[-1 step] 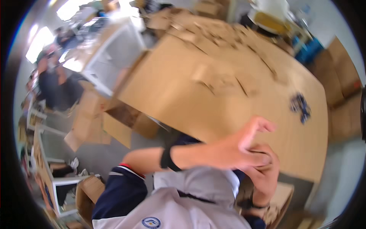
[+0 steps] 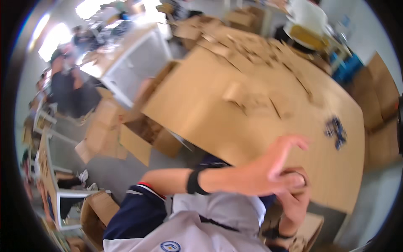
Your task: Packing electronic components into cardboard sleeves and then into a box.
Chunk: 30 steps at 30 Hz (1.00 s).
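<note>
My left hand [image 2: 258, 174] reaches across from the left, a black band [image 2: 194, 182] round its wrist. One of its digits stands apart, stretched and bent at the tip; the others meet my right hand [image 2: 294, 197]. The fingers of my right hand curl closed round the end of the left hand's lower fingers. No object shows between the hands, though where they touch is partly hidden and blurred. A dark band [image 2: 275, 232] sits at the right wrist. Both hands are over the near edge of the wooden table [image 2: 210, 122].
Flat cardboard pieces [image 2: 256, 54] lie along the table's far side, with more near its middle [image 2: 252, 98]. A small dark blue bundle [image 2: 336, 132] lies at the right. Open cardboard boxes [image 2: 105, 130] stand at the left. A person [image 2: 67, 88] sits beyond them; another [image 2: 308, 19] sits at the back.
The whole view has shifted a little, so the table and the things on it appear lower and farther right. My hands stay joined in nearly the same pose.
</note>
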Motion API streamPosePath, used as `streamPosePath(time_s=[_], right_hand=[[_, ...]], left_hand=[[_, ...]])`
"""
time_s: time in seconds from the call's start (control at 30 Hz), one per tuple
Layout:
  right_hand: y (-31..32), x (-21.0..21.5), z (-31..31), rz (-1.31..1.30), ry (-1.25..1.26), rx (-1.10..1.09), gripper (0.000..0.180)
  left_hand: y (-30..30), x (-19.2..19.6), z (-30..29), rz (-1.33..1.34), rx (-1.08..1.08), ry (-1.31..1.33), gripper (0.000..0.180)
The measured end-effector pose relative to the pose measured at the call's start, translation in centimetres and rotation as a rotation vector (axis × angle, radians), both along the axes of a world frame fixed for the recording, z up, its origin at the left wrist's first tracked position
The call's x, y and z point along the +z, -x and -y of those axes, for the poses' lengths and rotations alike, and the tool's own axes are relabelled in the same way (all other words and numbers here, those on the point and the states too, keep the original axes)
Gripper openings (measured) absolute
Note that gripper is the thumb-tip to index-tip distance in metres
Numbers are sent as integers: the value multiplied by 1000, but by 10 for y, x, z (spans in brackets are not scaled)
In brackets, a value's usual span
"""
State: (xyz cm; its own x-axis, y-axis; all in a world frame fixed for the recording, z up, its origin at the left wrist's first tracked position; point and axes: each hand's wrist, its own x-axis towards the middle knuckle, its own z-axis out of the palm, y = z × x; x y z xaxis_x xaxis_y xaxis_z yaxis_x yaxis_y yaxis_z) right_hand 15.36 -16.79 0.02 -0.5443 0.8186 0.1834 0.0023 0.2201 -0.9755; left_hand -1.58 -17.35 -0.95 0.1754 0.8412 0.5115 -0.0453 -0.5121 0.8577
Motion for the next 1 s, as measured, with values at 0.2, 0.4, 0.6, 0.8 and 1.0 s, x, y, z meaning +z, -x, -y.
streamPosePath(time_s=[0.2,0.4,0.6,0.8,1.0], right_hand=[[-18,-28,-6,-318,279,-246,40],[34,-17,6,-755,480,-514,35],[-1,10,6,-218,-36,-435,38],[-23,-7,1,-142,69,-234,22],[-5,-1,-2,271,-883,-361,11]], left_hand=[[-9,10,13,-723,446,-768,46],[-13,-4,9,-808,578,-858,15],[8,5,3,-597,147,-649,40],[36,28,13,-422,-253,-199,60],[22,33,10,-445,177,-161,31]])
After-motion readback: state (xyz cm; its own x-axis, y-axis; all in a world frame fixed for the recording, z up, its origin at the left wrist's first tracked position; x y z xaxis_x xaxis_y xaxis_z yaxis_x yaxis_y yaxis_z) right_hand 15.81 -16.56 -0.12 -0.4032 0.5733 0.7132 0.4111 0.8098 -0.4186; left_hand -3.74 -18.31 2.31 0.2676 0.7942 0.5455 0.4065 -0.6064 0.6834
